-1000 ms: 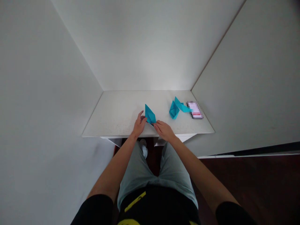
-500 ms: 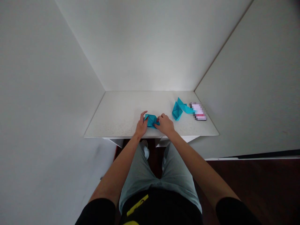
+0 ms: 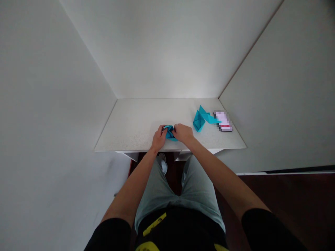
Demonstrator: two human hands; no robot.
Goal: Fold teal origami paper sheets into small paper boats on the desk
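Two hands busy here, my left hand (image 3: 158, 138) and right hand (image 3: 183, 134) with fingers pinched tight on a folded teal origami piece (image 3: 170, 132) near the front edge of the white tabletop (image 3: 125, 139), left of another teal fold (image 3: 199, 121).

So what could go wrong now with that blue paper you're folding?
The blue origami paper is squeezed between the left hand and right hand, so it might crease wrongly or tear. It's also close to the front edge of the white table, so it could slip off if dropped.
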